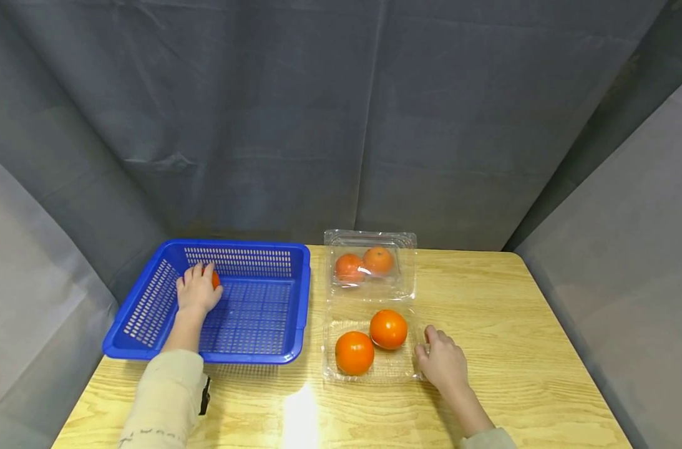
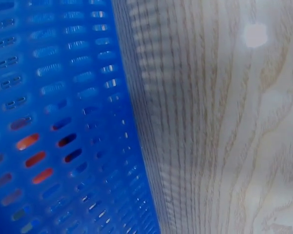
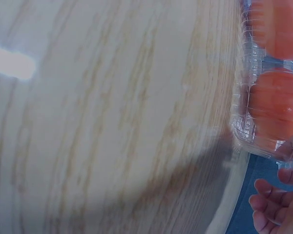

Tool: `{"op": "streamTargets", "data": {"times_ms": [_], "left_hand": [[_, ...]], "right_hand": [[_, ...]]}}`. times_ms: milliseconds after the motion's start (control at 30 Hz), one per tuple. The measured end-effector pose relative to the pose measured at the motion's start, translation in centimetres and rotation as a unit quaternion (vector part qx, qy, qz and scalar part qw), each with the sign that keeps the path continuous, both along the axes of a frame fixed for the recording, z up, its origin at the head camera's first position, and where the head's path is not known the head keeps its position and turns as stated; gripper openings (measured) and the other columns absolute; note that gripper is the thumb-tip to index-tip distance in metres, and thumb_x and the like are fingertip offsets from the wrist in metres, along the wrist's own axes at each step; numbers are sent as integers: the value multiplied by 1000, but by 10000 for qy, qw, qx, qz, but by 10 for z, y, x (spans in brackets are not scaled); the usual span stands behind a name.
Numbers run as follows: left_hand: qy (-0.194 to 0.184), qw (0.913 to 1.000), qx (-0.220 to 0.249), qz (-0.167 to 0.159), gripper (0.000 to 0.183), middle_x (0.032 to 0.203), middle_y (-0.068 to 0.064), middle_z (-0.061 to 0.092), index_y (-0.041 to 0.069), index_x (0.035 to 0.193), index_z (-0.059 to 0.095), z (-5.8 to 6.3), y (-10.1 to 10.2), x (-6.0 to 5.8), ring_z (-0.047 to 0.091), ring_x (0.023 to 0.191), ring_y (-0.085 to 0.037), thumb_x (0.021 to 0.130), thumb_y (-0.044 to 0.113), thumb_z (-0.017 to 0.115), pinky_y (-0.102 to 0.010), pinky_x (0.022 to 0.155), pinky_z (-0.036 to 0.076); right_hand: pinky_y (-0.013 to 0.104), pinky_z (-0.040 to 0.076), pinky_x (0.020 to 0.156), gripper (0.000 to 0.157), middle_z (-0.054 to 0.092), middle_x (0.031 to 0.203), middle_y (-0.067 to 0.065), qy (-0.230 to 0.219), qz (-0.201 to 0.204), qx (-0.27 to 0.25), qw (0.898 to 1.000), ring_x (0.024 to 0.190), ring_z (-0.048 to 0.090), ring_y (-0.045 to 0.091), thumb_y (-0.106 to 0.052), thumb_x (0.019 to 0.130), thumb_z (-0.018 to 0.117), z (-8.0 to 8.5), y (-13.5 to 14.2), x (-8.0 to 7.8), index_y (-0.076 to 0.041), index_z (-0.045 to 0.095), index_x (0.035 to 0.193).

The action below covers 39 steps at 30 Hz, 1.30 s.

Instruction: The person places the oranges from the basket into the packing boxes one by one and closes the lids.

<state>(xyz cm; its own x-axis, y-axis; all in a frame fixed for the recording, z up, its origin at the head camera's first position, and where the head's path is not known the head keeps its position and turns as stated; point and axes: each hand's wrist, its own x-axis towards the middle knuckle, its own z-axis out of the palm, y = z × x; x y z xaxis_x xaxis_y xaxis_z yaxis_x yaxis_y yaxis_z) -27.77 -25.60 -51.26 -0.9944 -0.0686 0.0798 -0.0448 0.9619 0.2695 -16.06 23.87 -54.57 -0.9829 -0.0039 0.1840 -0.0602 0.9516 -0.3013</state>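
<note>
My left hand reaches into a blue plastic basket, its fingers curled over an orange near the left side. Most of that orange is hidden beneath the hand; bits of orange colour show through the basket's slots in the left wrist view. A clear plastic clamshell box lies unfolded, two oranges in its near half. At its right edge my right hand pinches the rim between thumb and fingers. Those fingers appear beside the box's corner in the right wrist view.
Two more orange fruits show through clear plastic at the box's far half. Basket and box stand side by side on a wood-grain table. Grey curtains hang behind the table and at both sides.
</note>
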Motion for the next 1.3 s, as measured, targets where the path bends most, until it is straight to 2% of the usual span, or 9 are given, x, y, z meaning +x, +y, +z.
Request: {"op": "streamTargets", "data": {"times_ms": [233,433,933,1300], "left_hand": [[-277,9995,115,116,60,135,-31,25,0,134,32,1,-1,1,19,124,-49,83,20,57,-65,96,17],[-322,9993,146,123,67,132,-31,25,0,134,31,-1,-1,-1,20,122,-49,78,16,64,-65,94,20],[-313,9990,219,211,70,127,-32,27,-2,133,31,-2,1,-2,24,115,-50,76,14,68,-63,89,28],[-121,9993,291,179,72,125,-32,30,-3,131,35,-1,3,-3,27,113,-49,73,16,72,-63,86,31]], "right_hand": [[34,38,49,19,52,71,7,-55,-23,-8,10000,58,46,20,-20,81,59,1,0,0,-5,53,91],[36,40,50,20,53,72,7,-55,-28,-27,10000,59,48,22,-20,81,60,3,-1,1,-5,54,92],[36,40,52,19,53,72,6,-115,-68,-24,9999,60,48,21,-21,81,59,2,-1,1,-6,54,92],[35,40,52,20,53,72,6,-163,-62,0,9998,59,48,20,-22,81,59,1,0,0,-6,54,92]]}}
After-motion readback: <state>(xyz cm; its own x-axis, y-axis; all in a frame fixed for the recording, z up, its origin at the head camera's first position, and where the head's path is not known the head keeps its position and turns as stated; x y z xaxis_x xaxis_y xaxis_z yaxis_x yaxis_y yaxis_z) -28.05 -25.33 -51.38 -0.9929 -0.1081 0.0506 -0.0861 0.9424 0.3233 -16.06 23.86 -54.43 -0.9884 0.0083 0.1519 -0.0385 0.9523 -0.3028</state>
